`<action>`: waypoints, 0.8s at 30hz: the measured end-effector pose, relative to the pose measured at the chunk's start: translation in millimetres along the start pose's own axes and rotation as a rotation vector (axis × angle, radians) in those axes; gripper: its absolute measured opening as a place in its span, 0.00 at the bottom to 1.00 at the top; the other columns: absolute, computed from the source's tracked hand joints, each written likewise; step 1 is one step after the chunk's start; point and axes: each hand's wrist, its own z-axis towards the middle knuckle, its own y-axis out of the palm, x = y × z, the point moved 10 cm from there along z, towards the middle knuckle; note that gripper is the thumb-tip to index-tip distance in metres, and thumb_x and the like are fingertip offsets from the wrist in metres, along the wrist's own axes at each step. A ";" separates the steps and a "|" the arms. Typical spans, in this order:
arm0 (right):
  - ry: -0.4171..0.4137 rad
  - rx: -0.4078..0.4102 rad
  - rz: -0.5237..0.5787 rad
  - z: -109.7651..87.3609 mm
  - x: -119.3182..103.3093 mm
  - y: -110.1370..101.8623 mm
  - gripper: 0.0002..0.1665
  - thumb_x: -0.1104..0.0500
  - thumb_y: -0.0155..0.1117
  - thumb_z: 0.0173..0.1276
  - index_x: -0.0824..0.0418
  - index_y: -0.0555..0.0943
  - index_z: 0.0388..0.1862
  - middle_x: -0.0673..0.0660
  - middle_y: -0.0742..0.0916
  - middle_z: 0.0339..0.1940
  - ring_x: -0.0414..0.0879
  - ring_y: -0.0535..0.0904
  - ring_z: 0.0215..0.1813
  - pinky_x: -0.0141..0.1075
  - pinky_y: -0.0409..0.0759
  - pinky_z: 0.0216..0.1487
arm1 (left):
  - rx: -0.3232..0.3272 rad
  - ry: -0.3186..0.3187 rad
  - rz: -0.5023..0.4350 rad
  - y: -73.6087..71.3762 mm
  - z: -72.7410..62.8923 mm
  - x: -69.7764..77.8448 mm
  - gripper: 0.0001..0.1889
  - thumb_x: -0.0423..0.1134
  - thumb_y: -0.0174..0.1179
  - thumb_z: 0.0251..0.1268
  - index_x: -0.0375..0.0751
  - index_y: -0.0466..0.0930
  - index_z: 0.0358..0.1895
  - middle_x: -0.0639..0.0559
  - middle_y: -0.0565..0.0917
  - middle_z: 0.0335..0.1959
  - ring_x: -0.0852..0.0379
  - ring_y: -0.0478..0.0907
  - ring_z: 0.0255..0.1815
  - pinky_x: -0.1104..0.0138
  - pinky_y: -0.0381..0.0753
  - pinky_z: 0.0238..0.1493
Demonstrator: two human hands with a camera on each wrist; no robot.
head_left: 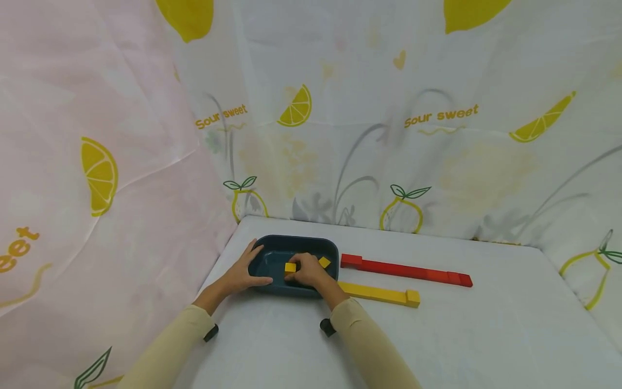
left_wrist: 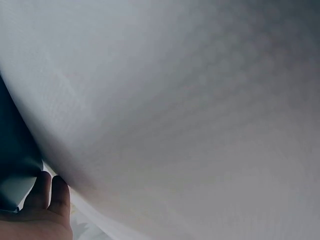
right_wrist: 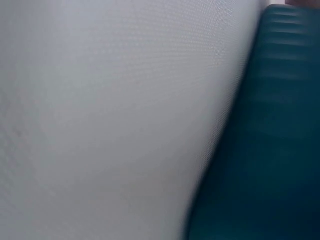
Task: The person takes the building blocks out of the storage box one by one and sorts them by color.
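Note:
In the head view, a dark blue rectangular tray (head_left: pixel 275 236) sits at the back left of the white table. My left hand (head_left: pixel 239 274) rests at its left end, fingers spread along the side and thumb reaching over the front rim. The left wrist view shows two fingertips (left_wrist: pixel 60 195) against the tray's outer wall (left_wrist: pixel 17 145). Inside the tray, my right hand (head_left: pixel 307 270) pinches a yellow block (head_left: pixel 290 268) between curled fingers and thumb. Another yellow block (head_left: pixel 324 262) lies just behind that hand. Only the tray's outer wall (right_wrist: pixel 265 140) fills the right wrist view's right side.
Right of the tray, a long row of red blocks (head_left: pixel 398 268) runs across the table (head_left: pixel 466 335). A yellow row (head_left: pixel 379 293) lies in front of it, with one block raised at its right end. Lemon-print cloth (head_left: pixel 340 151) hangs behind and at the left.

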 end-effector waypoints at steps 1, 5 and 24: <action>-0.002 0.001 -0.002 0.2 0.0 -0.3 0.24 0.53 0.77 0.58 0.61 0.84 0.52 0.56 0.86 0.48 0.47 0.78 0.46 0.45 0.80 0.59 | 0.000 -0.001 0.001 0.0 0.0 0.4 0.59 0.60 0.72 0.50 0.48 0.45 0.80 0.45 0.34 0.83 0.35 0.41 0.81 0.32 0.50 0.72; 0.002 -0.002 -0.001 -0.4 0.2 -0.4 0.24 0.53 0.77 0.58 0.61 0.85 0.51 0.55 0.87 0.47 0.47 0.77 0.44 0.44 0.81 0.57 | -0.001 0.004 0.004 0.7 0.0 -0.4 0.59 0.59 0.72 0.51 0.49 0.43 0.81 0.46 0.34 0.83 0.35 0.41 0.81 0.32 0.50 0.72; 0.039 -0.022 0.042 -1.8 2.4 1.2 0.22 0.56 0.79 0.54 0.61 0.84 0.47 0.52 0.84 0.40 0.44 0.77 0.38 0.37 0.83 0.46 | -0.003 0.009 0.002 -0.2 0.2 0.7 0.61 0.62 0.71 0.50 0.48 0.40 0.81 0.45 0.33 0.83 0.35 0.40 0.81 0.32 0.50 0.72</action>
